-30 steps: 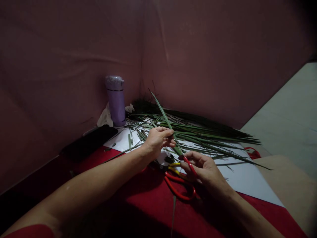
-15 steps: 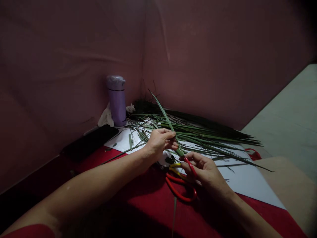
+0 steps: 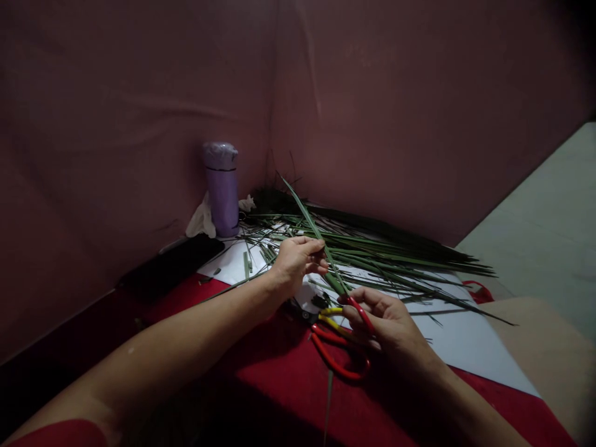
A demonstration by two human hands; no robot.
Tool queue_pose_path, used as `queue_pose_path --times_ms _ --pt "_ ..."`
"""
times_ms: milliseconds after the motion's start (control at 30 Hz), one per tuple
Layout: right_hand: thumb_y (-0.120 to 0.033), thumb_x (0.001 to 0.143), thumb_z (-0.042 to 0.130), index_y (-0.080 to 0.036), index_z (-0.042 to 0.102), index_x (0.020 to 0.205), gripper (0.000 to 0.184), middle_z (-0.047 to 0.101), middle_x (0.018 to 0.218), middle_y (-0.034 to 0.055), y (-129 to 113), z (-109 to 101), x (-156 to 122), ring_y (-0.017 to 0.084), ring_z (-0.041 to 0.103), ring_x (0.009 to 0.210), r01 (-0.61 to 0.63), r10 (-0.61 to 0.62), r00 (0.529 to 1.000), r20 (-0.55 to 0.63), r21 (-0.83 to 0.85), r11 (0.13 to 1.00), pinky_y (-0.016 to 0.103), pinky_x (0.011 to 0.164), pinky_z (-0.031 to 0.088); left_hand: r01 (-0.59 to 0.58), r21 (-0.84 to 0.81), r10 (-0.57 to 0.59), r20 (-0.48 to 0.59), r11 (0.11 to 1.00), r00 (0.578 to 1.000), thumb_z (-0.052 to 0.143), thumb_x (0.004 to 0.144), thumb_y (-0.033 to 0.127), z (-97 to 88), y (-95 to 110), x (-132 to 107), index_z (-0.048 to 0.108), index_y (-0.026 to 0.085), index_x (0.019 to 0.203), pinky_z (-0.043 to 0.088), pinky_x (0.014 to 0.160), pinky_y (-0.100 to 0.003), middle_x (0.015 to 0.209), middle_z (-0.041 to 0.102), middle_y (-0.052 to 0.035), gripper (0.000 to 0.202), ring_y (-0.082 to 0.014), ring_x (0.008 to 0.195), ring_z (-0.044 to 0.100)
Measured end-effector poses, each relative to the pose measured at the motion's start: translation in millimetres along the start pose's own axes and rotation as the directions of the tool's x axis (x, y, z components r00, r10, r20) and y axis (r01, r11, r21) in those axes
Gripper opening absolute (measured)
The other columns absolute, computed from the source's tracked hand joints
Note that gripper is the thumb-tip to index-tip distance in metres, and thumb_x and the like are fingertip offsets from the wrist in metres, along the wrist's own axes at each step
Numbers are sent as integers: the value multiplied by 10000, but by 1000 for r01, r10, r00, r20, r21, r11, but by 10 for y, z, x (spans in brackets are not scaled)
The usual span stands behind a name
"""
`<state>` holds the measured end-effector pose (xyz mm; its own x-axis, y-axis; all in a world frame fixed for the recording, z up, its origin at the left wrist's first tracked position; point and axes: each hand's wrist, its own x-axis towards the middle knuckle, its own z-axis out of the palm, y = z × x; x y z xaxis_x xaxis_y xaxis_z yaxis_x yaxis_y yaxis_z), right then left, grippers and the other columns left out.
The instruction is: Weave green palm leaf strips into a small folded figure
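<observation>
My left hand (image 3: 300, 264) pinches a long green leaf strip (image 3: 305, 214) between thumb and fingers. The strip slants up and away to a pointed tip, and its lower end reaches the fingertips of my right hand (image 3: 384, 320). Those right fingers are closed around a red handle of the scissors (image 3: 339, 366); whether they also grip the strip's end I cannot tell. A yellow handle part (image 3: 330, 320) and a dark pivot show left of that hand, while the blades are mostly hidden. Below the scissors hangs a thin leaf piece (image 3: 328, 400).
Many long green leaves (image 3: 395, 248) lie across white sheets (image 3: 475, 344) on a red surface (image 3: 279, 385). Small cut scraps are scattered at left. A purple bottle (image 3: 222, 198), white crumpled material (image 3: 202, 220) and a dark flat object (image 3: 172, 264) stand by the pinkish wall.
My left hand has slid slightly left and up along the leaf strip, whose tip has dropped a little. My right hand and the scissors are nearly in the same place.
</observation>
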<state>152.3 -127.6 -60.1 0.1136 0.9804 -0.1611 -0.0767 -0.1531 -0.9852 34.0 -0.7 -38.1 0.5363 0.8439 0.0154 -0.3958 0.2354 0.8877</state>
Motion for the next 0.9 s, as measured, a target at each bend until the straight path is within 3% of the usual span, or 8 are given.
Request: queue_pose_path --times_ms 233,533,733,900 --pt "-363 554 754 -162 540 760 359 485 510 -58 -2 26 31 33 363 412 -3 3 999 -42 1 1000 165 410 331 38 21 -38 36 999 999 548 713 126 24 -48 -18 507 90 642 438 415 -229 550 526 -26 90 -102 424 522" --pt "-326 593 737 -152 517 712 305 388 446 -90 -21 43 4 6 266 362 25 -25 1000 8 29 999 136 345 194 34 16 -34 42 999 999 547 711 124 13 -59 -29 508 95 640 444 425 -231 523 516 -17 87 -106 424 527" --pt "-319 630 712 -161 505 730 279 405 457 -89 3 62 10 4 261 357 41 -39 999 -35 51 998 132 340 201 53 16 -54 66 998 996 556 703 128 42 -89 -65 508 100 632 451 434 -240 528 510 -13 90 -106 430 527" --pt "-311 661 688 -165 515 761 248 403 496 -78 23 24 22 15 267 387 20 -21 1000 8 46 999 140 349 203 78 17 -79 67 997 995 561 694 126 66 -92 -96 505 103 618 445 429 -235 523 497 -5 98 -101 425 518"
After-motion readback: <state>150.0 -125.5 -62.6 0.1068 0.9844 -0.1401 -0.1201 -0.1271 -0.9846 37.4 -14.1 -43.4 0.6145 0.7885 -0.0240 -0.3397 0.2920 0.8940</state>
